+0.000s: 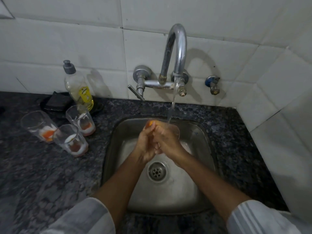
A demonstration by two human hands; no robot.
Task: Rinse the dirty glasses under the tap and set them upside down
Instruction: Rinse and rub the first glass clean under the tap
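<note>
Glass (pixel 170 128) sits over the sink (pixel 118 132), gripped between left hand (pixel 146 146) and right hand (pixel 167 142), both curled round it; blurred outline, orange base.

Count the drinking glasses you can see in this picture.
4. Three dirty glasses stand upright on the counter left of the sink; the fourth glass is held under the tap.

glasses: 4 (three on counter (pixel 55 130), one held (pixel 170 128)) | soap bottle (pixel 79 89): 1 | tap (pixel 175 53): 1
</note>
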